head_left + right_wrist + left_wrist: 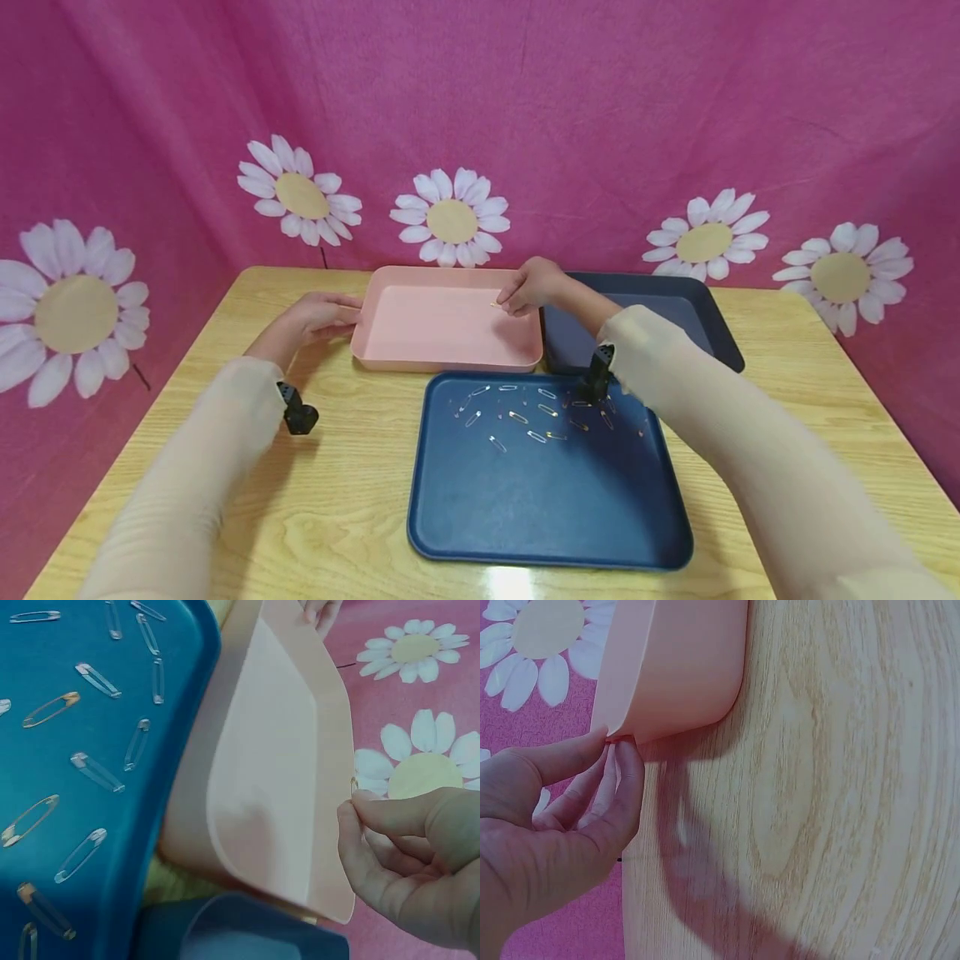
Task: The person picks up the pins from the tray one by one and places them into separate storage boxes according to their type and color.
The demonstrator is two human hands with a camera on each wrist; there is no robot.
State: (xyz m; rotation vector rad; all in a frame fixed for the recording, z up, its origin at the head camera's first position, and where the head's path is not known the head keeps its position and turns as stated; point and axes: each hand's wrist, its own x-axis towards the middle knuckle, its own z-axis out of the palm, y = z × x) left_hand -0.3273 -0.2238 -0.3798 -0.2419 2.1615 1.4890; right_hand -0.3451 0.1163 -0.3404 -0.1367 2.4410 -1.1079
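Observation:
Between thumb and fingertips, my right hand pinches a small gold safety pin above the right part of the pink tray. The pin's tip pokes out past the fingers; the rest is hidden by them. At the tray's left end, my left hand grips the rim, thumb on top and fingers beneath, as the left wrist view shows. No pins show inside the pink tray. Silver and gold safety pins lie scattered over the far half of the blue tray, nearer to me.
A dark, deep tray stands against the pink tray's right side, partly under my right forearm. All three trays rest on a wooden table. A pink cloth with daisies hangs behind the table.

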